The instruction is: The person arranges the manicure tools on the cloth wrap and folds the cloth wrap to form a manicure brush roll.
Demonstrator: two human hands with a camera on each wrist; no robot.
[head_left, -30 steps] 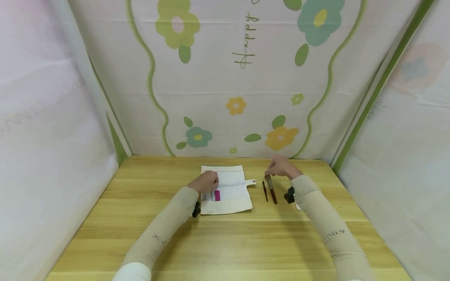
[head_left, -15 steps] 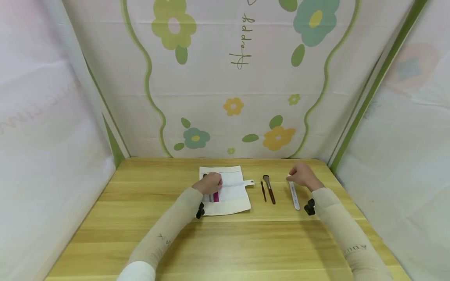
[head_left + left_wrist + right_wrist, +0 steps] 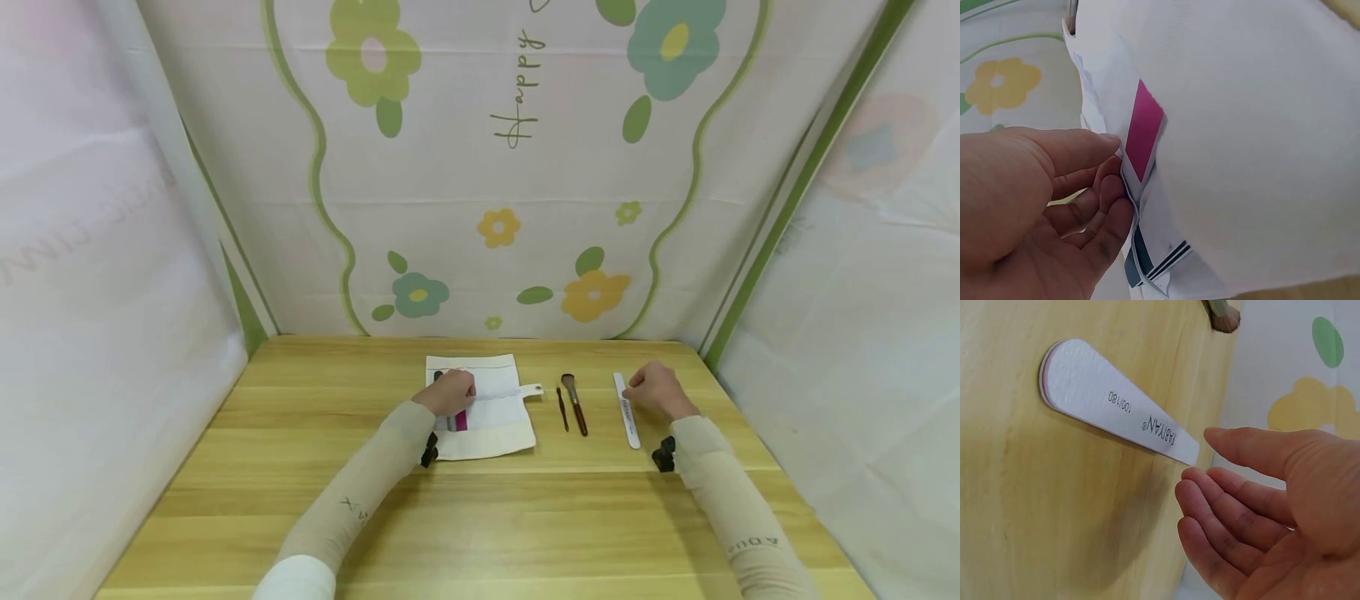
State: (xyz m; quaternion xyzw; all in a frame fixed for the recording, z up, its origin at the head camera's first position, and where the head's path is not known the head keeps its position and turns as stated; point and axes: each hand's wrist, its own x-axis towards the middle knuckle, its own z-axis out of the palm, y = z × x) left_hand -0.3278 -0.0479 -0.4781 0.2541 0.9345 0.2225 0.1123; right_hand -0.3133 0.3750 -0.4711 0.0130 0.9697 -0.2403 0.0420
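My left hand [image 3: 450, 392] is over the left part of an unfolded white cloth pouch [image 3: 498, 417]. In the left wrist view its thumb and fingers pinch the edge of a white layer of the pouch. A magenta strip [image 3: 1144, 131] and a dark striped piece [image 3: 1141, 253] show beside the fingertips. My right hand [image 3: 656, 390] is beside a white nail file [image 3: 628, 421] lying on the table. Seen from the right wrist, the thumb and fingers are apart, with the printed file [image 3: 1116, 400] near the fingertips and nothing in the grasp.
Between the pouch and the file lie a brush with a dark red handle [image 3: 577, 412] and a thin dark double-ended tool [image 3: 562, 410]. A snap strap [image 3: 532, 390] sticks out from the pouch's right side. Flower-printed cloth walls [image 3: 450, 183] enclose the wooden table [image 3: 525, 533].
My right hand has moved right from above the brush to the nail file, then back from it slightly, leaving the file on the table. The left hand has shifted slightly right on the pouch.
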